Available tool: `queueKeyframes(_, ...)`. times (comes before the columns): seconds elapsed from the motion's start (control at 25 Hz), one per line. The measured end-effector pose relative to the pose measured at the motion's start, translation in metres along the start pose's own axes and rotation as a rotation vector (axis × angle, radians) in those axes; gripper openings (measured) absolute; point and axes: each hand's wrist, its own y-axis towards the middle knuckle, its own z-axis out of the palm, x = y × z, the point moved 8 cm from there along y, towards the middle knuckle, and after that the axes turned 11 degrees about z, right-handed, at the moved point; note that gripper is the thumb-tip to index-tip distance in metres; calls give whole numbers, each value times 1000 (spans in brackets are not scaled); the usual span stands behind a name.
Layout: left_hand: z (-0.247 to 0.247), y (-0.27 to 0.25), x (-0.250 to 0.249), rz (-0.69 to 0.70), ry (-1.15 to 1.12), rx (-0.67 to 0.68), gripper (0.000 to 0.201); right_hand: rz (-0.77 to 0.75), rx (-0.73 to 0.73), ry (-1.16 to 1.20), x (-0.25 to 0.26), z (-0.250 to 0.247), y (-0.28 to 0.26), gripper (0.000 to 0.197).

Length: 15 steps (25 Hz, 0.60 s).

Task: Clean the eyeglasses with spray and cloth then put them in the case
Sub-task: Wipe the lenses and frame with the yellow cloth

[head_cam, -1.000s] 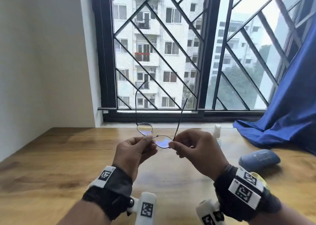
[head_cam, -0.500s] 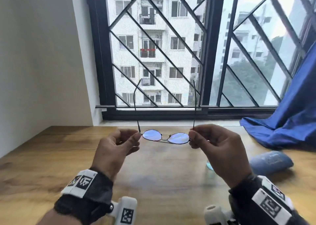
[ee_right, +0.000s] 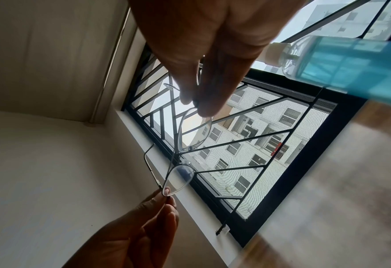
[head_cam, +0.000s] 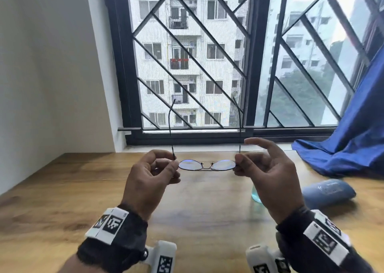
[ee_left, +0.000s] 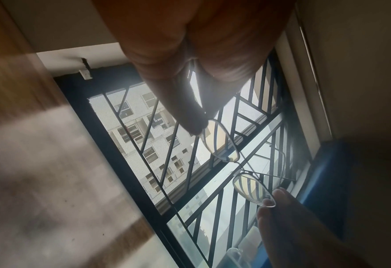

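Thin metal-framed eyeglasses (head_cam: 207, 165) are held level above the wooden table (head_cam: 62, 189), temples unfolded and pointing toward the window. My left hand (head_cam: 174, 162) pinches the left corner of the frame. At the right corner my right hand (head_cam: 238, 163) pinches with thumb and a finger while the index finger is lifted. Both wrist views show the eyeglasses (ee_left: 235, 163) (ee_right: 185, 156) against the window. A clear spray bottle of blue liquid (ee_right: 341, 59) stands behind my right hand, only its base (head_cam: 256, 195) showing in the head view. The blue case (head_cam: 328, 192) lies closed at the right.
A black-framed window with a diagonal grille (head_cam: 207, 65) runs along the table's far edge. A blue curtain (head_cam: 353, 144) drapes onto the table at the far right. A white wall (head_cam: 41, 65) closes off the left side.
The eyeglasses went from tilted with the temples partly folded to level with both temples opened out. Both hands moved apart to the frame's corners.
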Motion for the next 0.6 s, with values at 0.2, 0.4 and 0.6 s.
queueKeyframes(0.2, 5, -1, -2, 14, 75, 62, 5, -4, -25, 16, -4, -3, 2, 18)
queueKeyframes(0.4, 4, -1, 1, -9, 117, 84, 7, 13, -18, 4, -9, -4, 3, 15)
queueKeyframes(0.6, 0, 0, 2, -36, 75, 15, 7, 63, 81, -111, -16, 5, 5, 11)
